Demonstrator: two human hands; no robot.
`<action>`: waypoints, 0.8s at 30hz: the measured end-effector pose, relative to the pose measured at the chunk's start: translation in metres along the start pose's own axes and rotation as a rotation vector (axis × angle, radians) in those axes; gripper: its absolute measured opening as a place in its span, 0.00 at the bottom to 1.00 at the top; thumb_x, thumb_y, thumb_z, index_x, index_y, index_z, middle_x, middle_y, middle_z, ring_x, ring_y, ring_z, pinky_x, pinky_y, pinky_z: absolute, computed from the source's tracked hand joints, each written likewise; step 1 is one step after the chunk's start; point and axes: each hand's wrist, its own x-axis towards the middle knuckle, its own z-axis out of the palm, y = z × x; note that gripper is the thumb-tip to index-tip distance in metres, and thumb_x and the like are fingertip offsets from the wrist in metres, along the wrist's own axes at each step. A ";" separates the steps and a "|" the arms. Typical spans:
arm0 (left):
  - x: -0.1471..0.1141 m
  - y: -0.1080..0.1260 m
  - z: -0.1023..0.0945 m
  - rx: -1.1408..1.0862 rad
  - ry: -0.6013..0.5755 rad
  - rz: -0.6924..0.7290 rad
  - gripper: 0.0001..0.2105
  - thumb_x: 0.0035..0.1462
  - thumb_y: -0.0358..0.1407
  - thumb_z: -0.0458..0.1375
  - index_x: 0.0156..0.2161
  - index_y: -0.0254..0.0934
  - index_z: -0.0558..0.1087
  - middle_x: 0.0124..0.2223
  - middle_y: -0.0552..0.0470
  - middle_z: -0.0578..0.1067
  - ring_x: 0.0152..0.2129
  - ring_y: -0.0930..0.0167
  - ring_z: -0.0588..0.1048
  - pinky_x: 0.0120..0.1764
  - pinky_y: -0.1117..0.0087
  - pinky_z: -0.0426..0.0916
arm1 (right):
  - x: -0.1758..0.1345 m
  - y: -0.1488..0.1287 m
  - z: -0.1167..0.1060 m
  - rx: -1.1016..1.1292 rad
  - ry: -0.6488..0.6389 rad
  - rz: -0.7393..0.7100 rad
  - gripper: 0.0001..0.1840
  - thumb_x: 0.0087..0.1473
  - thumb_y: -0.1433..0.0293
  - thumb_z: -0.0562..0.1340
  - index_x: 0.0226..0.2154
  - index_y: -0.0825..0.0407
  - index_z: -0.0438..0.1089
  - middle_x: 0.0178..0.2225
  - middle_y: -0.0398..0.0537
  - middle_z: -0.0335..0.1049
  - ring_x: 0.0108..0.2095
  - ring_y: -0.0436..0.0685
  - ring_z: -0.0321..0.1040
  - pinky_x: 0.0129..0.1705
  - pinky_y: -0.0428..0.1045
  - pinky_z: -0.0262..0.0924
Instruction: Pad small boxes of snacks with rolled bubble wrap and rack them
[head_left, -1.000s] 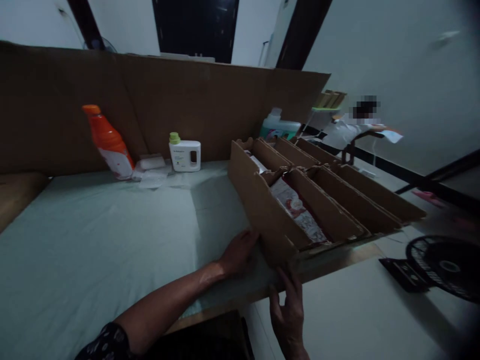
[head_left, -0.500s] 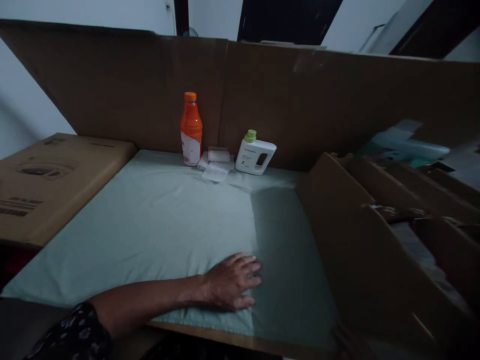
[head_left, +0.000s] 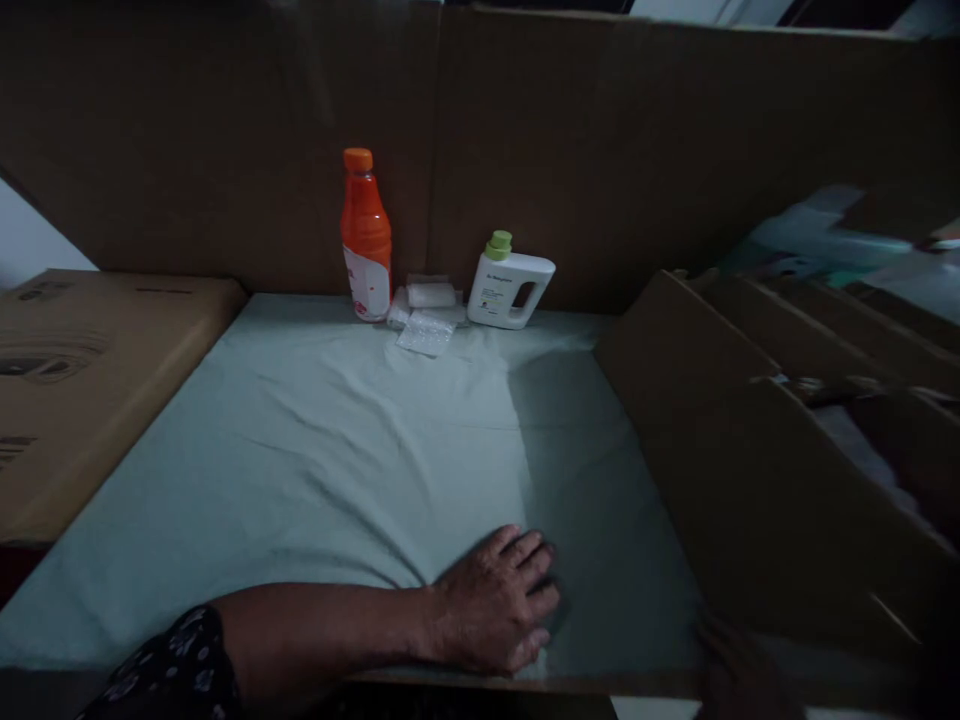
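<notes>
My left hand [head_left: 499, 600] lies palm down on a pale green cloth [head_left: 322, 460] that covers the table, near its front edge; it holds nothing. My right hand [head_left: 739, 672] shows dimly at the bottom right, its fingers up against the lower near corner of a brown cardboard box with dividers [head_left: 757, 480]. Blur and shadow hide whether it grips the box. The box stands on the right side of the cloth, a little to the right of my left hand.
An orange bottle [head_left: 366, 235], a white jug with a green cap [head_left: 510, 288] and some clear plastic packets [head_left: 426, 322] stand at the back against a tall cardboard wall [head_left: 600, 140]. A closed carton [head_left: 82, 390] lies at the left. A blurred pale jug [head_left: 825, 245] sits behind the divided box.
The view has swung left and down. My left hand left the box's side and now rests flat on the cloth. My right hand stays low by the box's near corner.
</notes>
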 end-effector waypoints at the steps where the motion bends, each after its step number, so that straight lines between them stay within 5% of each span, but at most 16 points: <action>1: -0.001 0.002 0.003 -0.014 -0.002 -0.010 0.21 0.65 0.45 0.53 0.56 0.31 0.70 0.64 0.33 0.67 0.63 0.53 0.64 0.63 0.52 0.56 | 0.001 -0.004 -0.002 -0.018 -0.014 0.009 0.18 0.64 0.60 0.52 0.37 0.49 0.75 0.41 0.58 0.77 0.46 0.70 0.74 0.50 0.69 0.65; 10: -0.013 0.013 0.017 -0.194 0.042 -0.112 0.19 0.62 0.36 0.57 0.57 0.35 0.71 0.65 0.36 0.68 0.65 0.55 0.64 0.65 0.49 0.59 | 0.007 -0.040 -0.029 -0.054 -0.077 -0.052 0.13 0.65 0.69 0.54 0.45 0.50 0.74 0.47 0.54 0.78 0.49 0.63 0.73 0.48 0.61 0.67; 14: -0.020 0.010 0.018 -0.231 0.106 -0.134 0.18 0.61 0.34 0.57 0.56 0.38 0.72 0.64 0.39 0.70 0.64 0.57 0.66 0.63 0.48 0.62 | 0.042 -0.066 -0.086 0.058 -0.131 -0.202 0.12 0.60 0.76 0.59 0.43 0.46 0.73 0.41 0.47 0.80 0.41 0.58 0.76 0.43 0.55 0.67; 18: -0.022 0.009 0.020 -0.243 0.148 -0.130 0.18 0.60 0.33 0.58 0.56 0.38 0.73 0.63 0.39 0.71 0.62 0.56 0.67 0.62 0.48 0.64 | 0.127 -0.067 -0.153 -0.086 0.039 -0.134 0.10 0.63 0.72 0.60 0.45 0.48 0.74 0.42 0.50 0.79 0.43 0.56 0.76 0.45 0.52 0.66; 20: -0.022 0.009 0.021 -0.232 0.153 -0.125 0.18 0.60 0.33 0.58 0.55 0.37 0.73 0.63 0.39 0.71 0.62 0.56 0.68 0.61 0.47 0.65 | 0.177 -0.054 -0.167 -0.167 -0.033 -0.005 0.10 0.64 0.67 0.61 0.44 0.52 0.76 0.43 0.52 0.79 0.41 0.55 0.75 0.43 0.50 0.65; 24: -0.022 0.009 0.022 -0.205 0.157 -0.115 0.18 0.59 0.33 0.58 0.55 0.37 0.72 0.63 0.38 0.71 0.62 0.56 0.68 0.61 0.47 0.66 | 0.247 -0.028 -0.147 -0.100 -0.512 0.100 0.18 0.64 0.61 0.58 0.38 0.58 0.77 0.34 0.49 0.79 0.29 0.50 0.71 0.33 0.45 0.59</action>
